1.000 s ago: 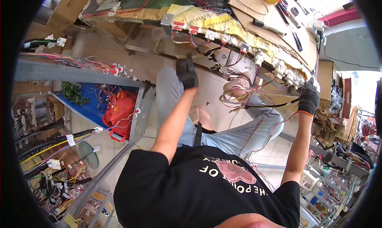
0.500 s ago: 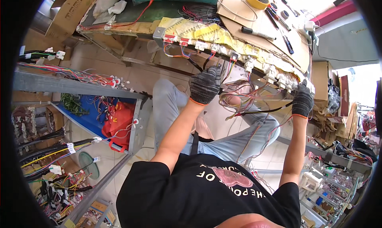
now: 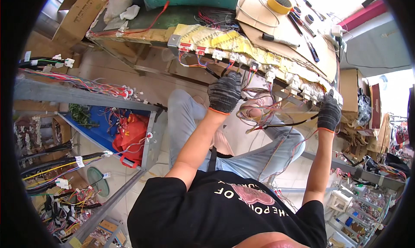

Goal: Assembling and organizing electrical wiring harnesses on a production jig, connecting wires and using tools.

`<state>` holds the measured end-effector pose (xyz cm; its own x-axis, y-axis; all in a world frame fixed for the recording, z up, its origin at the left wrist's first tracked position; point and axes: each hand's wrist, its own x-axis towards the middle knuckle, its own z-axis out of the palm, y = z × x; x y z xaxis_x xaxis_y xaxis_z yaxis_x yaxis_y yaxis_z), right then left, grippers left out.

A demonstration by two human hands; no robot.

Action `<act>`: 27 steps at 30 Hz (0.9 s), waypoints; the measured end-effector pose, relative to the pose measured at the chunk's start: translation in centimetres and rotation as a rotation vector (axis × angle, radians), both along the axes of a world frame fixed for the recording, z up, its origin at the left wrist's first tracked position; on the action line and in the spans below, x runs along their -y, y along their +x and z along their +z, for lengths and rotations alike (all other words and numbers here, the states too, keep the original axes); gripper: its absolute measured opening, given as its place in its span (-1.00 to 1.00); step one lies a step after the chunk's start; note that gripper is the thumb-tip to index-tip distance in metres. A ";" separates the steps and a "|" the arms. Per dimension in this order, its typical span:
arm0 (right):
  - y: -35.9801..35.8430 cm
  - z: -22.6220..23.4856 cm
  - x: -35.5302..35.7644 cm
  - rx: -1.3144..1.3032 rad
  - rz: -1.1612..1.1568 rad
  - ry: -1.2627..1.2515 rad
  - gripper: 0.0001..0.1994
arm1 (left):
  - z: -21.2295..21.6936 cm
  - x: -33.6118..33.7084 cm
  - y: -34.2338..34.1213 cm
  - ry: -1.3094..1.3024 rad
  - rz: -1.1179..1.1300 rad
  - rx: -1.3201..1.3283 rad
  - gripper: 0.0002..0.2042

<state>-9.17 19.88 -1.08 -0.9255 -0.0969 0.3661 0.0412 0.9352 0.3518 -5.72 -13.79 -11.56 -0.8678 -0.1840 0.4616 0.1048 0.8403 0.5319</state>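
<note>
Worktop [image 3: 142,19] runs across top of frame, dark green surface. Teal box [image 3: 196,0] top centre. White plastic [image 3: 129,12] and red wire [image 3: 166,6] upper left. Cardboard sheet [image 3: 298,59] upper right, with yellow tape roll [image 3: 279,4] and black marker [image 3: 280,40] on it. Yellow strips [image 3: 225,40], connectors [image 3: 217,54] along front edge.

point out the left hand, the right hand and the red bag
Left hand [image 3: 225,92]: head view, back of the dark glove
Right hand [image 3: 329,113]: head view, back of the dark glove
Red bag [image 3: 129,134]: head view, its crumpled side

2 gloves [image 3: 225,92]: black-grey, seemingly striped | wires [image 3: 261,92]: multicoloured | jeans [image 3: 279,148]: pale blue
</note>
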 end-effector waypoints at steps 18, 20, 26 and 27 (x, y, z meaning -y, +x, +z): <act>0.7 -0.6 -1.6 0.130 -0.105 -0.078 -0.54 | 2.6 0.9 4.1 0.258 -0.085 -0.290 -0.87; -0.1 -0.3 -1.5 0.182 -0.169 -0.103 -0.55 | 2.7 1.2 4.4 0.263 -0.091 -0.300 -0.88; 1.1 1.4 0.4 0.196 -0.198 -0.191 -0.62 | 1.9 2.6 5.6 0.340 -0.024 -0.276 -0.90; 1.1 1.5 0.4 0.207 -0.208 -0.268 -0.62 | 1.7 2.7 5.8 0.356 0.017 -0.262 -0.90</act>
